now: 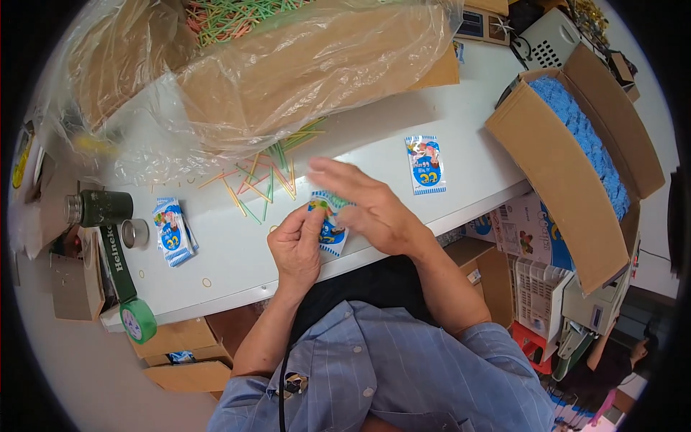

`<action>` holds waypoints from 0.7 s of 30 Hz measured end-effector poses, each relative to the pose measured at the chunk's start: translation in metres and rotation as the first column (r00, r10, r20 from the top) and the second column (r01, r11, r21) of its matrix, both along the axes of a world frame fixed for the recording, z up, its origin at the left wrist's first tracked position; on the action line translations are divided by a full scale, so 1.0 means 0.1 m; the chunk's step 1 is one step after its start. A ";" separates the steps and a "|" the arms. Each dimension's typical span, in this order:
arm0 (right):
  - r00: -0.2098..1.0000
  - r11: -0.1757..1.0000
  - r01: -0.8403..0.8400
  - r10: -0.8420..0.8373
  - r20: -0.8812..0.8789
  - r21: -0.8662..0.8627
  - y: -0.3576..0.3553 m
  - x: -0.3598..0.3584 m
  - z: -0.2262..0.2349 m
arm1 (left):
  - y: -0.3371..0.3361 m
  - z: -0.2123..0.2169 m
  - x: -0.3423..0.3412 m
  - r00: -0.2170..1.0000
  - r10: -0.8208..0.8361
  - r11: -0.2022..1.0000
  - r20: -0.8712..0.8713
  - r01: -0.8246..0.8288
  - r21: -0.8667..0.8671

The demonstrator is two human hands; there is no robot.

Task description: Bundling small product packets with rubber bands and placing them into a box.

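Nearest, over the table's front edge, the left hand [295, 248] pinches a small printed sachet [332, 232] by its left side, thumb on top and fingers curled under, holding it just above the white table [374, 144]; the right hand [374, 209] lies over the sachet's upper right, fingers stretched out and slightly blurred, so I cannot tell whether the fingertips grip it or only hover on it. The sachet looks like thin printed film, blue and white with a cartoon picture: very light, limp, likely slick, and easy to crease, so the flat sealed edges seem the best place to take hold, with a gentle thumb-and-finger pinch rather than a squeeze across the middle. Just beyond the hands, thin coloured sticks [263, 183] in green, orange and yellow lie scattered on the table; they look stiff but slender and apt to roll or snap. To the left sits a small stack of like sachets [173, 232], beside a dark green flask [101, 207] lying on its side and a roll of green tape [138, 320]. A single sachet [425, 164] lies apart to the right. Farther off, a clear plastic bag [288, 72] holds more sticks, and a cardboard box [576, 158] holds blue material
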State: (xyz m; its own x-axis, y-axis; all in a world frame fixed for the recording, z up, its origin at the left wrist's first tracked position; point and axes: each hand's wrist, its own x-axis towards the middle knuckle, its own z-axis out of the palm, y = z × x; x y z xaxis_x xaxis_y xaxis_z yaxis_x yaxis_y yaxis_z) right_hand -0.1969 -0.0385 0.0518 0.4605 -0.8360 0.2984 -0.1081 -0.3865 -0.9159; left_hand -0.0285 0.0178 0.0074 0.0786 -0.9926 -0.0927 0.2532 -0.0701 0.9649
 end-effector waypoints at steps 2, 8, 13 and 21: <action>0.989 0.983 0.099 -0.115 0.098 0.154 0.08 0.05 0.03 | -0.02 0.03 -0.04 0.991 0.123 0.992 -0.043 -0.123 0.011; 0.980 0.886 0.147 -0.191 0.057 0.439 0.13 0.05 -0.07 | 0.00 0.13 0.04 0.960 0.180 0.982 0.214 -0.187 0.011; 0.953 0.844 0.294 -0.297 -0.066 0.449 -0.20 -0.57 0.10 | -0.09 0.40 0.89 0.514 0.478 0.870 0.712 -0.389 -0.302; 0.546 0.838 0.383 -0.545 -0.636 -0.388 -0.38 -0.94 -0.07 | 0.04 0.00 2.39 -0.195 0.258 0.797 0.946 -0.511 -0.322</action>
